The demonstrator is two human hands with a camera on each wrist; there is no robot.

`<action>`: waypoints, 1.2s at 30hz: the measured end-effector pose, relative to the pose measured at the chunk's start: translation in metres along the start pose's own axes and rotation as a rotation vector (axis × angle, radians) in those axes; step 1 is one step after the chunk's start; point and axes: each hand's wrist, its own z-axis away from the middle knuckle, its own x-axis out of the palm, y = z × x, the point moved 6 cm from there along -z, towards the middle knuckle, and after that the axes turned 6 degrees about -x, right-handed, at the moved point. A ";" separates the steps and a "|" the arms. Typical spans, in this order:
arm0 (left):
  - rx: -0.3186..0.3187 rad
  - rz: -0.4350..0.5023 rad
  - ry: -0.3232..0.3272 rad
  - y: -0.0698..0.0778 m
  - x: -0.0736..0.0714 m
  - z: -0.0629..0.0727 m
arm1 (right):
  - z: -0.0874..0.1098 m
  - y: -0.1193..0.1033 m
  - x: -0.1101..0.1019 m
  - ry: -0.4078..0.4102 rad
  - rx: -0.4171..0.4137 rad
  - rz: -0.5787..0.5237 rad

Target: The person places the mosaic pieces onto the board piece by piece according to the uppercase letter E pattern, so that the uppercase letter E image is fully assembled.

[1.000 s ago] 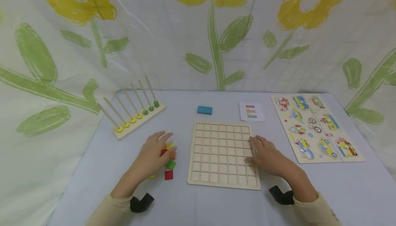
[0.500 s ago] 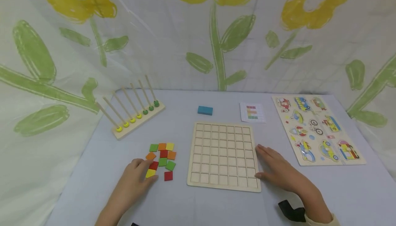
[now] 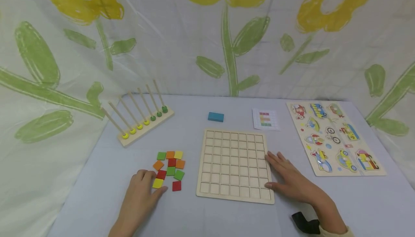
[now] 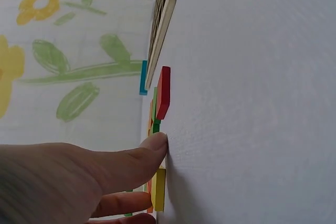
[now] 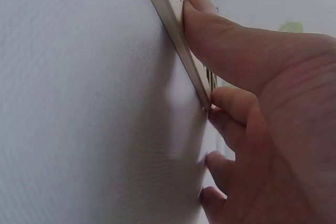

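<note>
Our loose right hand (image 3: 289, 181) seemed to steady the grid board (image 3: 235, 165); our left hand (image 3: 139, 190), unclenched, perhaps touched the yellow tile (image 3: 158, 183).

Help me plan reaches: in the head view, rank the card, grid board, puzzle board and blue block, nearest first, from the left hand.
1. Grid board, centre
2. Blue block, beyond the grid board
3. Card, right of the blue block
4. Puzzle board, far right

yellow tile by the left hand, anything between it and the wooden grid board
Yes: a red tile lies between the yellow tile and the wooden grid board, just beyond the thumb of the left hand.
</note>
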 end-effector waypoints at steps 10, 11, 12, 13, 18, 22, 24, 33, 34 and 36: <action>-0.032 0.037 0.001 -0.001 0.000 0.001 | -0.004 0.006 0.001 -0.015 -0.020 -0.009; -0.036 0.048 0.004 -0.002 -0.001 0.001 | -0.004 0.007 0.001 -0.016 -0.023 -0.010; -0.042 0.055 0.006 -0.002 -0.001 0.002 | -0.004 0.007 0.001 -0.016 -0.028 -0.011; -0.049 0.059 0.005 -0.003 -0.001 0.002 | -0.005 0.007 0.001 -0.013 -0.033 -0.013; -0.074 0.051 -0.020 -0.004 -0.001 0.000 | -0.006 0.012 0.002 -0.016 -0.043 -0.002; -0.076 0.032 -0.065 -0.003 0.000 -0.002 | -0.007 0.016 0.003 -0.020 -0.038 0.004; -0.078 0.031 -0.085 -0.003 -0.001 -0.003 | -0.007 0.017 0.003 -0.010 -0.045 -0.005; -0.016 0.094 -0.037 0.007 -0.020 -0.004 | -0.006 0.019 0.006 0.012 -0.084 -0.036; 0.004 0.113 -0.026 0.011 -0.022 -0.005 | -0.006 0.019 0.006 0.010 -0.082 -0.037; 0.048 0.149 -0.007 0.019 -0.025 -0.007 | -0.006 0.020 0.006 0.011 -0.085 -0.039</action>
